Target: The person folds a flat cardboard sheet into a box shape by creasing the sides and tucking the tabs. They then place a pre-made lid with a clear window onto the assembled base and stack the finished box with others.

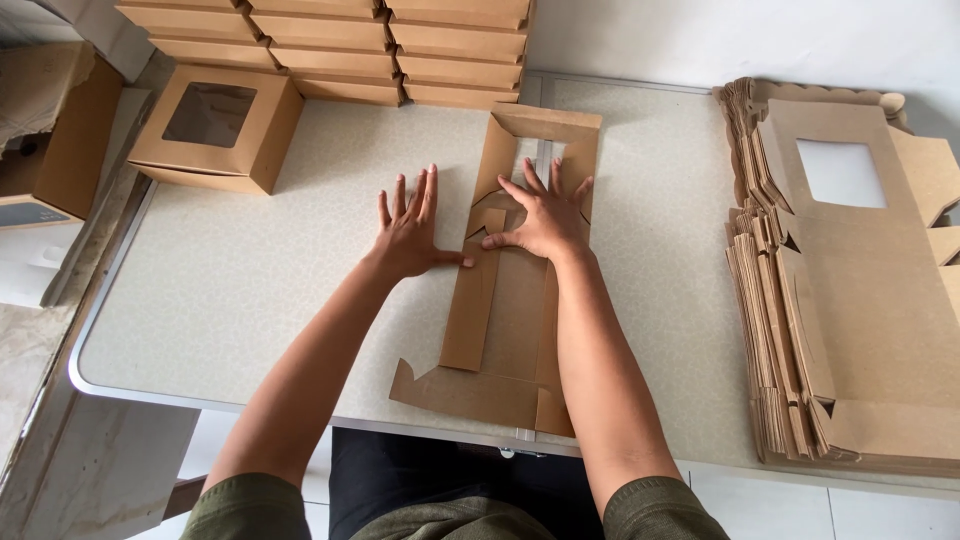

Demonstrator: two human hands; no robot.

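A flat brown cardboard box blank with a window cut-out lies lengthwise on the speckled table, its long side flaps folded inward. My right hand presses flat on the blank's middle, fingers spread, just below the window opening. My left hand lies flat on the tabletop beside the blank's left edge, with the thumb touching the folded left flap. Neither hand grips anything.
A tall stack of unfolded window box blanks sits at the right. One assembled window box stands at the back left, beside rows of stacked finished boxes along the back. A larger carton sits off the table at far left.
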